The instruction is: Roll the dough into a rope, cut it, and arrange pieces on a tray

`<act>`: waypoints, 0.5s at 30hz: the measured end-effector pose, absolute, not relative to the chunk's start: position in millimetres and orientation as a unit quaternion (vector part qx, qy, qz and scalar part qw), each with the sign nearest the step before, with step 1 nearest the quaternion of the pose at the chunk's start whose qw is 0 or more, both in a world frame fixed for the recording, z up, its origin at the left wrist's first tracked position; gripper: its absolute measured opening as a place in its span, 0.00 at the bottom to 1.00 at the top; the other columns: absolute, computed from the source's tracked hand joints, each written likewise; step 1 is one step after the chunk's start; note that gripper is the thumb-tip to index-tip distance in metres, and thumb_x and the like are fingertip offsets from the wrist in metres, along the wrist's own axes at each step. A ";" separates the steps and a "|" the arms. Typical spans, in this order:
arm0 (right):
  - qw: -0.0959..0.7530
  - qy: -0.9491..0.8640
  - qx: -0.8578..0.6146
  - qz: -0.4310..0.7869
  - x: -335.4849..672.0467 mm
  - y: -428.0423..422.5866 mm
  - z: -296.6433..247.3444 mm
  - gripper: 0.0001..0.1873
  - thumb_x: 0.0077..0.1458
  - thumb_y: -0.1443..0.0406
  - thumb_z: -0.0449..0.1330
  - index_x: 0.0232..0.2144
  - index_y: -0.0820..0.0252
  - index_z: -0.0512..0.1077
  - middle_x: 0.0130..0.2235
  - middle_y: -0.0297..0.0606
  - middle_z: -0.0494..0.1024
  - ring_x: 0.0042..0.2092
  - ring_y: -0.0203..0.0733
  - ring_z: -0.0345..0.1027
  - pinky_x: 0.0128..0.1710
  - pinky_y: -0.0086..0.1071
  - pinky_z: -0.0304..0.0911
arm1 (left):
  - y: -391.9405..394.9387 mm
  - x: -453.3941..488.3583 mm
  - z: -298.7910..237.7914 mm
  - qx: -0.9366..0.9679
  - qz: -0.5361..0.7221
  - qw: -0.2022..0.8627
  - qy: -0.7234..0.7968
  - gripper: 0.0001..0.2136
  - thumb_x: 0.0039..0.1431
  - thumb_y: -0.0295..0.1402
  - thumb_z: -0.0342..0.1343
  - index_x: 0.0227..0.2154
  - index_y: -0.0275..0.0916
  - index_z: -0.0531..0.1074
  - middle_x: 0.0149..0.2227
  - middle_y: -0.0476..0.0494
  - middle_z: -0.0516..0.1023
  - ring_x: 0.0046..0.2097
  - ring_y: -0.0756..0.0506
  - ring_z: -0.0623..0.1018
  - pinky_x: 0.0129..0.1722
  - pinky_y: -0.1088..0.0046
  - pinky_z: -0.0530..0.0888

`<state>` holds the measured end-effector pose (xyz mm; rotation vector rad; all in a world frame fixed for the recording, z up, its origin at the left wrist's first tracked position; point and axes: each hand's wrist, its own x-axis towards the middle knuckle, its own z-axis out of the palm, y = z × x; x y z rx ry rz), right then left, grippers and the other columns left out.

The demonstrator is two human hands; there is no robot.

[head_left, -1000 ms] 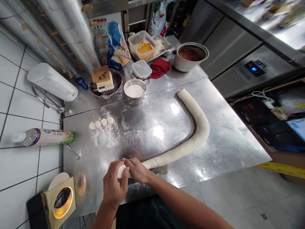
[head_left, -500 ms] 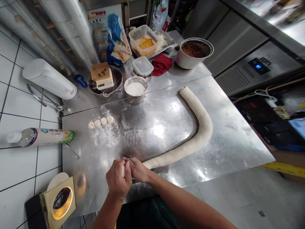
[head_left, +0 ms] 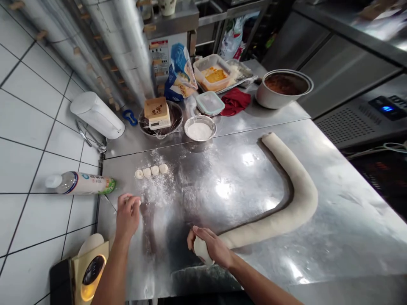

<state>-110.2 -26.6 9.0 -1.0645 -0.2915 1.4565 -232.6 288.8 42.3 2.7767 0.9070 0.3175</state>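
A long, thick rope of dough (head_left: 299, 199) bends in a hook across the steel table (head_left: 235, 203). My right hand (head_left: 214, 248) is wrapped round its near end, and a rounded stub of dough pokes out past the fingers. Off to the left, my left hand (head_left: 127, 212) is closed over the table with a small bit of pale dough at the fingertips, mostly hidden by them. Just beyond it several small dough pieces (head_left: 154, 170) lie in a row, beside a patch of scattered flour (head_left: 157, 190).
Along the back stand a bowl of flour (head_left: 199, 130), a scale (head_left: 159, 120) on a larger bowl, a lidded box (head_left: 210, 103), a red cloth (head_left: 235, 101) and a pot of filling (head_left: 284, 87). A bottle (head_left: 82, 183) and a white jug (head_left: 97, 114) are by the tiled wall.
My hands were together at the dough rope's end. The left has moved away leftward with a small dough piece, while the right still grips the rope. The camera view has shifted.
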 end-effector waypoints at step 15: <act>0.675 0.030 -0.483 0.558 -128.6 -2.3 -5.3 0.36 0.67 0.36 0.44 0.42 0.59 0.72 0.22 0.30 0.68 0.20 0.35 0.59 0.20 0.31 0.50 | 249.0 -199.8 44.5 0.898 0.141 0.171 0.380 0.24 0.67 0.45 0.56 0.61 0.40 0.68 0.55 0.31 0.75 0.51 0.36 0.78 0.55 0.51 0.77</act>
